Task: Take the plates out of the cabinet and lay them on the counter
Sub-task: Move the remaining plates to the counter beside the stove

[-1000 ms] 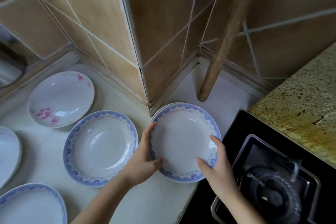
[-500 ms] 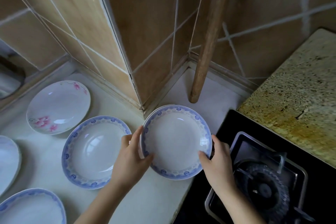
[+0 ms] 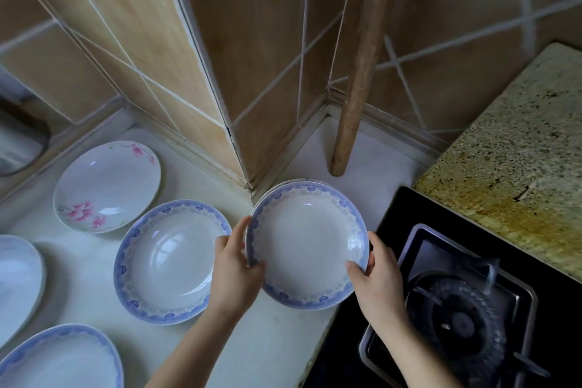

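A small stack of white plates with blue rims (image 3: pixel 307 242) is held over the white counter (image 3: pixel 277 343) beside the tiled wall corner. My left hand (image 3: pixel 234 268) grips the stack's left edge, thumb on the rim. My right hand (image 3: pixel 376 274) grips its right edge. A second rim shows just under the top plate. Another blue-rimmed plate (image 3: pixel 171 261) lies flat on the counter just to the left. A plate with pink flowers (image 3: pixel 107 186) lies further back left. No cabinet is in view.
A wooden rolling pin (image 3: pixel 362 66) leans in the wall corner behind the stack. A black gas stove (image 3: pixel 466 318) sits at the right, with a speckled stone slab (image 3: pixel 516 161) beyond it. More plates lie at the left edge (image 3: pixel 17 280) and bottom left (image 3: pixel 63 359).
The held stack has tilted a little, and my left hand has slid up its left edge. The view has shifted slightly upward and to the right.
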Motion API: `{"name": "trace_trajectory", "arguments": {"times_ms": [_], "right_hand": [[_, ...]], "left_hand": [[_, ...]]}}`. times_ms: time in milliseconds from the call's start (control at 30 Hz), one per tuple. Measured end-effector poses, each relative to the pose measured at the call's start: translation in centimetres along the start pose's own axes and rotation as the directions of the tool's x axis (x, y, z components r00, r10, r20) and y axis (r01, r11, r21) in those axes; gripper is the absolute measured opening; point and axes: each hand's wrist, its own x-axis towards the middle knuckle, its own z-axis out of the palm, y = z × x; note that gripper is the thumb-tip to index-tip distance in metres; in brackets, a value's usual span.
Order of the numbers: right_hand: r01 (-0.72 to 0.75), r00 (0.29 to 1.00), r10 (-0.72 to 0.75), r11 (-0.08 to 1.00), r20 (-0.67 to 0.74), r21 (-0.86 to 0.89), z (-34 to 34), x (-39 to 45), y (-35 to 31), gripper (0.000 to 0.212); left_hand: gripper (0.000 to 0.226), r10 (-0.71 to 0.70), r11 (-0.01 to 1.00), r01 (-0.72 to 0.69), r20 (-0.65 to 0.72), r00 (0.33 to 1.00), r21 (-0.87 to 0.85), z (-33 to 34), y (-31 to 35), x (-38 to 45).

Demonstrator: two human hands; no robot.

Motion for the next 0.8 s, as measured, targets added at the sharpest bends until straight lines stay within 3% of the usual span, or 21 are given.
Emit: {"name": "trace_trajectory", "arguments": {"times_ms": [333, 800], "right_hand": [[0.06, 0.998, -0.06, 0.998, -0.003, -0.015, -0.8, -0.8, -0.6, 0.055], [0.164, 0.985, -0.167, 0.985, 0.048, 0.056, -3.2, -3.9, -2.6, 0.057]], "left_hand": [[0.076, -0.089, 0.987, 0.086, -0.013, 0.996, -0.133, -0.6, 0.4, -0.5], [0.054, -0.114, 0.952, 0.069, -0.135, 0.984, -0.298, -3.2, 1.6, -6.2]]}}
